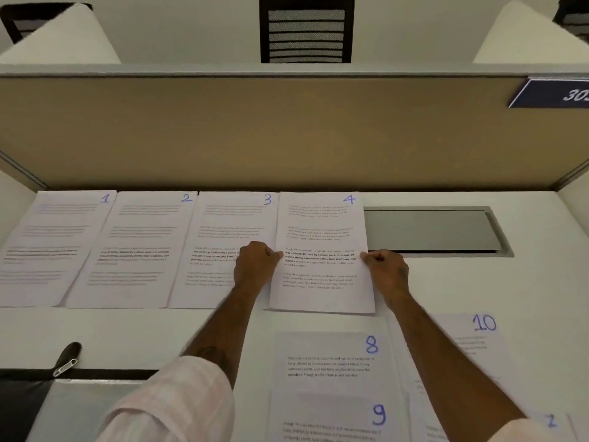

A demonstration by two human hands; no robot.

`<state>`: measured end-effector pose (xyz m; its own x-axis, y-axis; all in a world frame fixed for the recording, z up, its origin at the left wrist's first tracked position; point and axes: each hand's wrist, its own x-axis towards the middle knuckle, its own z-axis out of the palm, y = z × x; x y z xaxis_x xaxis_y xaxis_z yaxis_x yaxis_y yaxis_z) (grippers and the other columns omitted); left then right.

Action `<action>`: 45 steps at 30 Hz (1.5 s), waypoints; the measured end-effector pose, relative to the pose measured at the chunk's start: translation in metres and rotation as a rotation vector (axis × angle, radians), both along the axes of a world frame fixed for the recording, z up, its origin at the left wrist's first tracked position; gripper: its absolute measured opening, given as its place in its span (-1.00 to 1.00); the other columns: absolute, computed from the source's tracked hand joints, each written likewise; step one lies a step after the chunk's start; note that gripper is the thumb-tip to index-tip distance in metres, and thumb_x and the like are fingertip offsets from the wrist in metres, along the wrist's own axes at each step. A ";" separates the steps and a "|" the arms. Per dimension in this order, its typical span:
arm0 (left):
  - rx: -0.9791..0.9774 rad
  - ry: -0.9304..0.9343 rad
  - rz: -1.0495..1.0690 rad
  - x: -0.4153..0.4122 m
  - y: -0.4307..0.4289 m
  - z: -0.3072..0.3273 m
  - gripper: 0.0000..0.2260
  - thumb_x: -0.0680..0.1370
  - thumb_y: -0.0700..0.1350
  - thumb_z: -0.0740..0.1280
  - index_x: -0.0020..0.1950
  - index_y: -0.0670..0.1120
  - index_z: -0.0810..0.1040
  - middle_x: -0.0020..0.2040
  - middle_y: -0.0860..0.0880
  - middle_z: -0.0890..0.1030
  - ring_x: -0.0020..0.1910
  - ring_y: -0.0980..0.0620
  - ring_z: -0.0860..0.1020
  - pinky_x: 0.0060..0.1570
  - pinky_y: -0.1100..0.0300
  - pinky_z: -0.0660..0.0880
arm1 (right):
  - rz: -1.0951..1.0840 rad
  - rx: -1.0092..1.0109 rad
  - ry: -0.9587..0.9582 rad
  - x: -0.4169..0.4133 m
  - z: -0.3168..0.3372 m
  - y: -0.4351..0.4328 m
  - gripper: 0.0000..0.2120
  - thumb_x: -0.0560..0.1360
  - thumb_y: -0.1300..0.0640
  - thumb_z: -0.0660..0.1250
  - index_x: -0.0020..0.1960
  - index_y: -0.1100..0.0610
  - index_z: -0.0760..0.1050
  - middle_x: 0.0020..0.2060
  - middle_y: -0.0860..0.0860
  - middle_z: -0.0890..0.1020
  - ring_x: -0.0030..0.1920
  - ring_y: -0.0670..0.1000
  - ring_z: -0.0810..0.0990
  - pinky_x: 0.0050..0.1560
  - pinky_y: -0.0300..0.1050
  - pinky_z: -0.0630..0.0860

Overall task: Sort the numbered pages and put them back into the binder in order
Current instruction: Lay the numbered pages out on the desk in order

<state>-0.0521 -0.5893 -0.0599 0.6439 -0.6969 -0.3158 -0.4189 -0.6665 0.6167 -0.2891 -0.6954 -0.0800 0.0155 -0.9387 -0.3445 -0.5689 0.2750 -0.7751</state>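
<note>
Both of your hands are on the white printed sheet marked with a blue handwritten 4 (322,250). Your left hand (255,266) pinches its left edge at mid-height with curled fingers, and your right hand (384,269) pinches the right edge the same way. The sheet lies on the white desk (159,333), its long axis running away from you and its numbered top towards the tan partition (255,129). It is fourth in a far row, right of sheets 1 (54,247), 2 (134,247) and 3 (220,231), and its left edge overlaps sheet 3. Its right edge meets the grey recessed flap (430,231). Sheets 8 (331,362), 9 (325,419) and 10 (471,342) lie nearer you.
</note>
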 end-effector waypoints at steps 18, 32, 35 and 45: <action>0.025 -0.089 0.064 -0.006 0.003 -0.002 -0.71 0.48 0.14 0.45 -0.10 -0.09 0.59 -0.20 0.02 0.61 -0.17 -0.01 0.60 -0.17 0.14 0.46 | -0.075 -0.031 0.055 -0.002 -0.001 0.001 -0.67 0.56 -0.05 0.33 -0.09 0.24 0.57 -0.20 0.07 0.63 -0.27 0.00 0.53 -0.28 -0.23 0.40; -0.130 -0.533 -0.374 -0.074 0.117 0.045 -0.36 0.54 0.28 0.27 0.47 -0.12 0.38 0.55 -0.18 0.24 0.55 -0.18 0.15 0.44 -0.17 0.18 | 0.389 -0.227 0.434 -0.069 0.051 0.136 -0.35 0.56 -0.29 0.16 0.52 0.05 0.23 0.52 0.07 0.24 0.51 0.08 0.20 0.43 0.09 0.28; -0.115 -0.580 -0.441 -0.104 0.143 0.053 -0.29 0.56 0.36 0.11 0.55 -0.09 0.25 0.60 -0.18 0.08 0.58 -0.19 0.02 0.49 -0.20 0.03 | 0.418 -0.268 0.516 -0.097 0.058 0.173 -0.26 0.55 -0.34 0.10 0.58 0.04 0.09 0.58 0.10 0.06 0.56 0.12 0.04 0.50 0.14 0.16; -0.085 -0.622 -0.592 -0.206 0.199 0.046 -0.17 0.49 0.45 -0.23 0.62 -0.03 0.00 0.61 -0.12 -0.17 0.58 -0.13 -0.21 0.48 -0.20 -0.23 | 0.326 -0.350 0.701 -0.206 0.054 0.261 -0.15 0.48 -0.45 -0.12 0.57 0.07 0.17 0.53 0.24 0.15 0.51 0.27 0.19 0.36 0.35 0.25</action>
